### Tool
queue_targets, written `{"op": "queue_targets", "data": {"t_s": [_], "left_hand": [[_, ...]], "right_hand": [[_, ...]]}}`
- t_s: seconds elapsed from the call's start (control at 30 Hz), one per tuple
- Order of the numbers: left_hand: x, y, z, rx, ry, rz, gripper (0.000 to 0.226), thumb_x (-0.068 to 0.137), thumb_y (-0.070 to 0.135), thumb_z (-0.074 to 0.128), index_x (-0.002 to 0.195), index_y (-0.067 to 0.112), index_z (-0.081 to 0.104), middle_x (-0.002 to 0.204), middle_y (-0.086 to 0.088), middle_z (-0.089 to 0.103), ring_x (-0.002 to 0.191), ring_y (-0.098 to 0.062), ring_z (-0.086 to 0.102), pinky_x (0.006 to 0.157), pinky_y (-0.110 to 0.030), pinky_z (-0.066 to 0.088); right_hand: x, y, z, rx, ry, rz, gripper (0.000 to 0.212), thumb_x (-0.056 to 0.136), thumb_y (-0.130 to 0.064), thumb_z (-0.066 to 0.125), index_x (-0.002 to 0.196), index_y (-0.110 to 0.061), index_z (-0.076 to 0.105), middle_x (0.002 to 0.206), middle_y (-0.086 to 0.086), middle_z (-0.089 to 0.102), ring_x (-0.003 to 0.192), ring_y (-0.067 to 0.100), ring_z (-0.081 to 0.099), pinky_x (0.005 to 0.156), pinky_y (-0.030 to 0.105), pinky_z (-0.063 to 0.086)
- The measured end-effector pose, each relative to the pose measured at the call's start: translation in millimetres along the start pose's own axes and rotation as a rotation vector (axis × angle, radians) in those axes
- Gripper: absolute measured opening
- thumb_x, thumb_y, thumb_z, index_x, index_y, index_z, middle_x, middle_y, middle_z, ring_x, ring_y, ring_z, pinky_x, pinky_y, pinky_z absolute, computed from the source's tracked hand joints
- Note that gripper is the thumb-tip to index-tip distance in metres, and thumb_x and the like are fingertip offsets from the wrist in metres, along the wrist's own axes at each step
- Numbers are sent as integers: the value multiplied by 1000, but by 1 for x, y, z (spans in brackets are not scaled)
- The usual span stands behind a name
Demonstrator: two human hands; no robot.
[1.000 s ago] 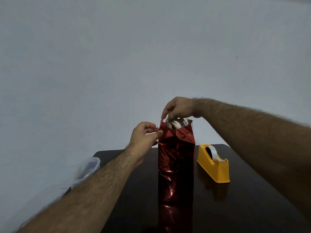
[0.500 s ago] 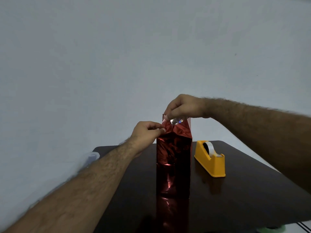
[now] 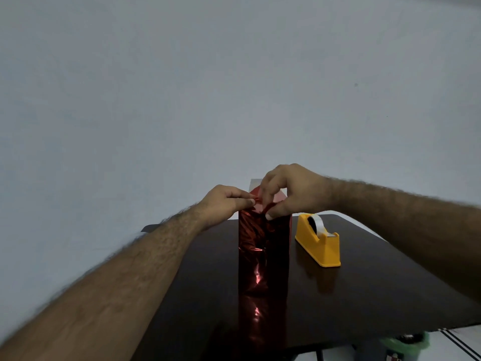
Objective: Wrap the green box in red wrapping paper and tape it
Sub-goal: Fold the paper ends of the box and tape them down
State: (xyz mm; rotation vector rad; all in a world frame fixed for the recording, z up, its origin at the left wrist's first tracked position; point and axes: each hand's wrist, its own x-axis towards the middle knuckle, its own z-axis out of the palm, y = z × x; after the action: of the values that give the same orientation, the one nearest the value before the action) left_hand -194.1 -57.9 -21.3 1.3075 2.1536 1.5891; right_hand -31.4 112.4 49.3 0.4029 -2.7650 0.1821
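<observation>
Both hands lowered; right hand (image 3: 291, 194) pinches, seemingly, red wrapping paper (image 3: 263, 246) top edge.

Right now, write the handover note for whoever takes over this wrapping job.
Left hand: pinches the left top fold of the red wrapping paper.
Right hand: fingers curled over the top flap, thumb pressing it down at the front edge.
The box stands upright near the middle of the dark table, its sides fully covered in red; no green shows. A silvery strip of paper sticks up behind the right hand.
The yellow tape dispenser sits to the right, apart from the box, tape end ready.
Done: body wrapped. Left: finish the top fold and tape it. The bottom end cannot be seen.
</observation>
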Motion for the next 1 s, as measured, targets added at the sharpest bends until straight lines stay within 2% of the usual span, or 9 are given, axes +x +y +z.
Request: {"op": "queue_targets", "data": {"t_s": [0.13, 0.3, 0.43, 0.53, 0.6, 0.7, 0.77, 0.87, 1.0], "left_hand": [[0, 4, 2, 48, -45, 28, 21, 90, 31, 82, 110, 33, 83, 114, 15, 79, 116, 0, 68, 113, -34, 49], [0, 2, 6, 81, -41, 37, 42, 70, 56, 86, 110, 42, 82, 114, 9, 79, 115, -10, 71, 110, -41, 54], [-4, 5, 10, 113, 8, 65, 22, 83, 50, 86, 102, 39, 83, 106, 14, 78, 96, -5, 71, 99, -36, 57], [-8, 10, 15, 178, 68, 101, 18, 87, 57, 79, 94, 40, 83, 109, 15, 71, 104, -7, 65, 95, -32, 53], [-10, 14, 18, 218, 105, 107, 21, 83, 61, 80, 91, 42, 82, 114, 17, 66, 114, -4, 60, 100, -32, 49], [-11, 18, 21, 265, 115, 91, 44, 61, 81, 76, 92, 50, 80, 117, 22, 65, 120, -2, 59, 110, -41, 47], [-12, 20, 22, 261, 103, 66, 50, 57, 84, 75, 94, 50, 80, 117, 22, 65, 120, -3, 59, 110, -44, 48], [-15, 22, 19, 263, 72, 35, 49, 58, 80, 74, 97, 50, 81, 111, 22, 68, 113, -4, 62, 108, -44, 51], [-17, 21, 16, 194, 40, -4, 38, 68, 67, 86, 100, 46, 84, 109, 22, 77, 112, 0, 67, 105, -33, 52]], "right_hand": [[-10, 5, 12, -133, 85, -57, 12, 80, -43, 87, 91, -40, 83, 110, -23, 66, 115, 4, 49, 95, 31, 44], [-19, 10, 19, -164, 173, -61, 10, 81, -45, 83, 91, -43, 81, 115, -24, 63, 119, 11, 46, 96, 47, 48], [-26, 11, 21, -197, 166, -90, 9, 79, -42, 81, 88, -41, 81, 123, -21, 62, 123, 14, 45, 97, 46, 47], [-31, 12, 22, -162, 184, -70, 13, 74, -47, 75, 84, -40, 80, 125, -23, 58, 127, 15, 42, 99, 43, 44], [-36, 14, 23, -137, 184, -49, 16, 73, -49, 74, 84, -40, 81, 127, -21, 58, 129, 15, 41, 101, 44, 44], [-43, 15, 25, -80, 194, -18, 18, 71, -53, 71, 83, -42, 80, 129, -19, 58, 131, 15, 40, 103, 47, 44], [-48, 15, 25, -30, 227, -9, 14, 71, -51, 73, 82, -45, 79, 130, -20, 58, 132, 14, 40, 104, 45, 43], [-55, 16, 27, 47, 312, 22, 21, 72, -42, 79, 93, -43, 82, 135, -19, 58, 134, 13, 41, 106, 39, 39], [-54, 24, 36, 361, 613, 148, 26, 80, -33, 70, 103, -37, 82, 127, -13, 65, 128, 10, 53, 104, 38, 43]]}}
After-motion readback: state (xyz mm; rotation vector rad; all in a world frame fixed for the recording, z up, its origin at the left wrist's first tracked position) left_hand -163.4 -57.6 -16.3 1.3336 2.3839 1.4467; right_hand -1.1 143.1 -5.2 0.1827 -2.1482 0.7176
